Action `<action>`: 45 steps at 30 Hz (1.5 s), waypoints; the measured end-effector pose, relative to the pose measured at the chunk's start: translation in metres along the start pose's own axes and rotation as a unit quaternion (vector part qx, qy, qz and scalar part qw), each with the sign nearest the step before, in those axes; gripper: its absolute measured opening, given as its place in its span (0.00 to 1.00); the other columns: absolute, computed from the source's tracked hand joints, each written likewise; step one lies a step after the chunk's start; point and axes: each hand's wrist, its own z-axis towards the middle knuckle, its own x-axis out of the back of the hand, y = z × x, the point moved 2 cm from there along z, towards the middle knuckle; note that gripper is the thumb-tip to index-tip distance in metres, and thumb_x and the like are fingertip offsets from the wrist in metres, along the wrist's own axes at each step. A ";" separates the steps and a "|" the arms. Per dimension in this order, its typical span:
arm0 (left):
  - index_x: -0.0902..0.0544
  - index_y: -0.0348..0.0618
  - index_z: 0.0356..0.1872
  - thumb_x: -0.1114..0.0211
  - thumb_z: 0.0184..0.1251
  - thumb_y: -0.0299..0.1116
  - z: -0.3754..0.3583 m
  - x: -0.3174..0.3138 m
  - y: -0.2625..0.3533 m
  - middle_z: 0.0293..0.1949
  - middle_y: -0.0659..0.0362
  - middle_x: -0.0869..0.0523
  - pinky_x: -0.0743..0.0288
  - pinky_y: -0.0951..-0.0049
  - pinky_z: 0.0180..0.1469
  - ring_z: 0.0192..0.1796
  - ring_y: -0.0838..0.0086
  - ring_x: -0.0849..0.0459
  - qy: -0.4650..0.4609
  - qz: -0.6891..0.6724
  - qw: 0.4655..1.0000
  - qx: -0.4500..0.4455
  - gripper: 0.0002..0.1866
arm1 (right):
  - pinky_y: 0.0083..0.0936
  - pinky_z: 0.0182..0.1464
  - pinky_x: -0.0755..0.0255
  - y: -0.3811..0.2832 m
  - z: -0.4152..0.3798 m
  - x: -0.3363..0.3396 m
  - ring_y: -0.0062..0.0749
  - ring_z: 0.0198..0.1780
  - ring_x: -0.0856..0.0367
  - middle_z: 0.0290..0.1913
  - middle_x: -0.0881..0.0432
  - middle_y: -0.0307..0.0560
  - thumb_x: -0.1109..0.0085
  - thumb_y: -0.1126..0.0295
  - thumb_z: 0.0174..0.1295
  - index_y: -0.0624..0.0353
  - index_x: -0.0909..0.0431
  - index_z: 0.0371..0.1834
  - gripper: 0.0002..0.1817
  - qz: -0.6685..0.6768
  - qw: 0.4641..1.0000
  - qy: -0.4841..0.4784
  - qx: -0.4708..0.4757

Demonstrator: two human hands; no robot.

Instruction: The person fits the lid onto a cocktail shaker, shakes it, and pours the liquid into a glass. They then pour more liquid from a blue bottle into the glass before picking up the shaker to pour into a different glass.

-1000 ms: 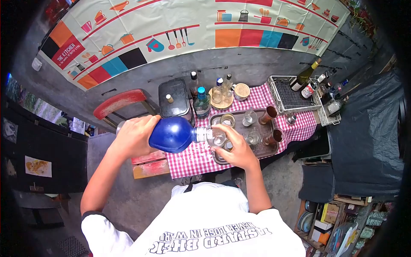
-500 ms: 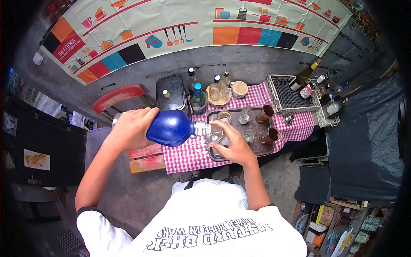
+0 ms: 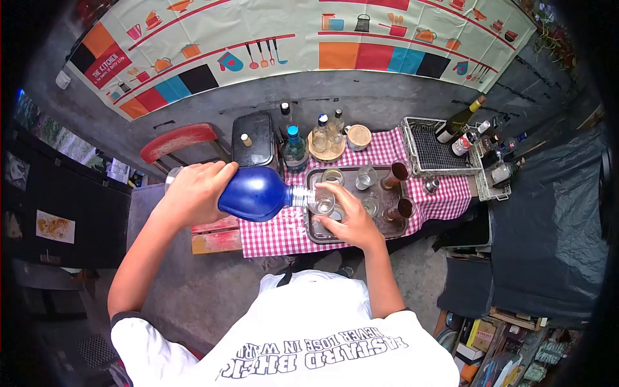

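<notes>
My left hand (image 3: 196, 193) is wrapped around the lower end of a deep blue bottle (image 3: 253, 195), which lies nearly level with its clear neck pointing right. In my right hand (image 3: 351, 219), thumb and fingers grip a small clear glass (image 3: 321, 203) at the bottle's mouth. Whether liquid is flowing cannot be made out. Below the glass is a dark tray (image 3: 387, 230) carrying several clear glasses, one of them a tumbler (image 3: 366, 177), and two brown cups (image 3: 395, 174), (image 3: 400, 208).
A red-checked cloth (image 3: 274, 238) covers the table. Behind the tray stand a blue-capped bottle (image 3: 294, 151), a round wooden board (image 3: 326, 149) with small bottles, and a lidded jar (image 3: 358, 137). A wire basket (image 3: 445, 169) with bottles is at right, a red chair (image 3: 177, 142) at left.
The view has shifted slightly. Both hands keep their grip, with the bottle still tipped towards the glass.
</notes>
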 end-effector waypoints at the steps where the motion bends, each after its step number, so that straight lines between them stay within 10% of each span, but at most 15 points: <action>1: 0.24 0.37 0.48 0.24 0.39 0.34 0.001 0.001 0.002 0.31 0.52 0.19 0.21 0.59 0.42 0.38 0.56 0.15 -0.005 0.002 1.000 0.000 0.30 | 0.36 0.63 0.30 0.001 0.000 0.001 0.46 0.62 0.22 0.58 0.20 0.53 0.28 0.71 0.54 0.60 0.29 0.64 0.32 -0.007 1.000 0.001 0.016; 45: 0.25 0.39 0.52 0.20 0.33 0.35 0.041 0.006 0.075 0.36 0.53 0.19 0.21 0.59 0.46 0.42 0.56 0.15 -0.073 0.033 0.995 0.052 0.37 | 0.38 0.62 0.30 0.038 -0.029 0.062 0.50 0.63 0.22 0.59 0.22 0.55 0.28 0.72 0.54 0.60 0.30 0.64 0.33 0.021 0.997 -0.051 0.050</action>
